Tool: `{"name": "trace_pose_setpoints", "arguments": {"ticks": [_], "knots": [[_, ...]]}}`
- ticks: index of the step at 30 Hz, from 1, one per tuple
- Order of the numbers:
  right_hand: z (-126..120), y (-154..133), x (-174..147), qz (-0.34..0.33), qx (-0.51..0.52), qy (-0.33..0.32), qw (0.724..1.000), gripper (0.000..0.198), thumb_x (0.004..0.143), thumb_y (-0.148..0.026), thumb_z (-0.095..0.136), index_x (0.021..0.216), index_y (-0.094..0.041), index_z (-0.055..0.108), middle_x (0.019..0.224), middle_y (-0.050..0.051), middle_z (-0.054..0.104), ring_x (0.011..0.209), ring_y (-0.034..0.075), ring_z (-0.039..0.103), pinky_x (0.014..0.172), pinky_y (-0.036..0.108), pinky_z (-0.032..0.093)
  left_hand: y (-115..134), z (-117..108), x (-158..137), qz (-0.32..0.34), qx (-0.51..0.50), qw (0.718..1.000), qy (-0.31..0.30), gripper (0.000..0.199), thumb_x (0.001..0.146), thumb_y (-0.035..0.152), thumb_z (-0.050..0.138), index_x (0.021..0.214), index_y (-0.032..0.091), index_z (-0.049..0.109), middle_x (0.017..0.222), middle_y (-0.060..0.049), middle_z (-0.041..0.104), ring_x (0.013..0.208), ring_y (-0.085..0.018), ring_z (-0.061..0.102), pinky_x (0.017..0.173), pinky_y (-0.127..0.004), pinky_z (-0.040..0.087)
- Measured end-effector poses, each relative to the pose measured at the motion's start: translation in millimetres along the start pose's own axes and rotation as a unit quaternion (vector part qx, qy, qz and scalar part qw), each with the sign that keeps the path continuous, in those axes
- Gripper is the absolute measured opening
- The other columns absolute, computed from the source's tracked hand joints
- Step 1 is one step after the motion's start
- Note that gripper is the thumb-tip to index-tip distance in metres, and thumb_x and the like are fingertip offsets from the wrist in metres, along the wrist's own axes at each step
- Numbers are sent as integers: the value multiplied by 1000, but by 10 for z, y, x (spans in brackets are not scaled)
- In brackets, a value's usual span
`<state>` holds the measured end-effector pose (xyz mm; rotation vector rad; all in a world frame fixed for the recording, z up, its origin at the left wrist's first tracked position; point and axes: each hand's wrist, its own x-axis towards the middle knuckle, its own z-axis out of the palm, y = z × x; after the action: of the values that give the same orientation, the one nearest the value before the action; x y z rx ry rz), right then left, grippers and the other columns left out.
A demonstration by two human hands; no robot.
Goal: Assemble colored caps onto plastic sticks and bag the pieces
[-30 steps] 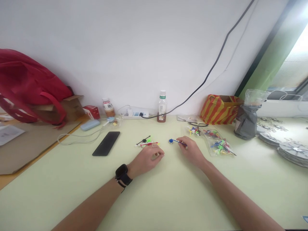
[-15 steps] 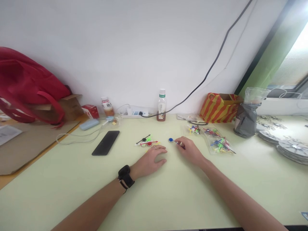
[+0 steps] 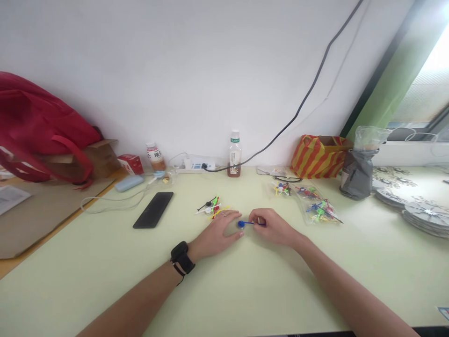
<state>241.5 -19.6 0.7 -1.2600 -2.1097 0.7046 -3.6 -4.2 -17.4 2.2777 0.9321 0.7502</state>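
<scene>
My right hand (image 3: 270, 226) pinches the shaft of a blue plastic spinner arrow (image 3: 241, 224) with a round hub at its left end. That hub sits in the gap between the thumb and fingers of my left hand (image 3: 216, 235), which rests low over the table, fingers spread, wearing a ring and a black watch (image 3: 182, 256). Whether the left fingertips touch the hub, I cannot tell. Just beyond the left hand lies a small pile of spinner arrows (image 3: 209, 207) in black, white, green, red and yellow.
Clear bags of coloured spinner arrows (image 3: 320, 210) lie to the right, near a striped bag (image 3: 317, 157) and a grey bag (image 3: 357, 175). Stacked discs (image 3: 424, 217) stand far right. A black phone (image 3: 153, 210) lies left; a bottle (image 3: 234, 154) and power strip (image 3: 199, 164) line the wall.
My right hand has come left and nearer, bringing the blue spinner arrow's hub into my left hand's gap. In the pile, the red arrow lies differently. My left hand has barely moved.
</scene>
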Motion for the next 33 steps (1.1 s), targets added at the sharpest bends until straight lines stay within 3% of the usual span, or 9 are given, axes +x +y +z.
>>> {"name": "trace_pose_setpoints", "arguments": {"ticks": [3, 6, 11, 16, 20, 25, 30, 33], "knots": [[16, -71, -30, -11, 66, -55, 996, 16, 77, -11, 54, 82, -21, 65, 66, -5, 55, 60, 12, 47, 55, 24, 34, 19, -3, 22, 15, -3, 1000, -12, 27, 95, 40, 67, 119, 28, 72, 133, -9, 66, 132, -28, 55, 115, -46, 41], [17, -77, -40, -11, 118, -79, 990, 20, 75, -8, 53, 82, -20, 67, 67, -4, 56, 61, 11, 48, 55, 23, 37, 53, -24, 39, 23, -23, 999, -15, 17, 91, 39, 72, 103, 27, 76, 120, -8, 71, 121, -27, 61, 108, -43, 46], [-55, -92, -35, -11, 137, -91, 986, 30, 78, -10, 52, 93, -21, 75, 71, -2, 62, 64, 13, 51, 57, 23, 40, 91, -49, 51, 2, -64, 998, -4, 18, 89, 38, 74, 101, 24, 75, 100, -6, 75, 97, -24, 67, 90, -37, 53], [-123, -163, -12, 3, 236, -42, 971, 9, 87, -24, 62, 92, -21, 68, 83, 1, 68, 77, 17, 64, 71, 30, 52, 28, -17, 69, -61, -156, 986, -1, 26, 86, 39, 77, 102, 19, 74, 88, -4, 74, 75, -17, 65, 72, -30, 54], [-138, -208, 11, 8, 318, 17, 948, 21, 88, -40, 71, 91, -20, 65, 90, 4, 69, 84, 18, 66, 80, 34, 53, 7, -13, 74, -108, -247, 963, -15, 36, 79, 39, 84, 104, 16, 74, 95, -8, 76, 81, -18, 70, 79, -32, 57], [-133, -201, 15, 36, 334, 66, 940, 27, 86, -46, 73, 87, -20, 66, 70, -2, 59, 62, 13, 53, 64, 30, 48, 80, -45, 45, -113, -292, 948, -54, 56, 69, 36, 93, 116, 17, 71, 106, -11, 75, 93, -21, 71, 93, -39, 58], [-119, -191, -1, 41, 409, 39, 911, 21, 84, -38, 74, 89, -20, 65, 78, 2, 66, 67, 16, 61, 69, 34, 51, 97, -44, 32, -129, -305, 941, -66, 59, 70, 36, 92, 121, 18, 70, 111, -12, 74, 97, -23, 72, 95, -41, 58], [-119, -231, -17, 28, 409, 4, 912, 20, 87, -39, 71, 91, -19, 66, 83, 4, 69, 71, 17, 63, 72, 36, 52, 86, -32, 45, -132, -322, 936, -61, 54, 74, 37, 90, 120, 17, 70, 113, -13, 74, 99, -24, 73, 96, -43, 59]]}}
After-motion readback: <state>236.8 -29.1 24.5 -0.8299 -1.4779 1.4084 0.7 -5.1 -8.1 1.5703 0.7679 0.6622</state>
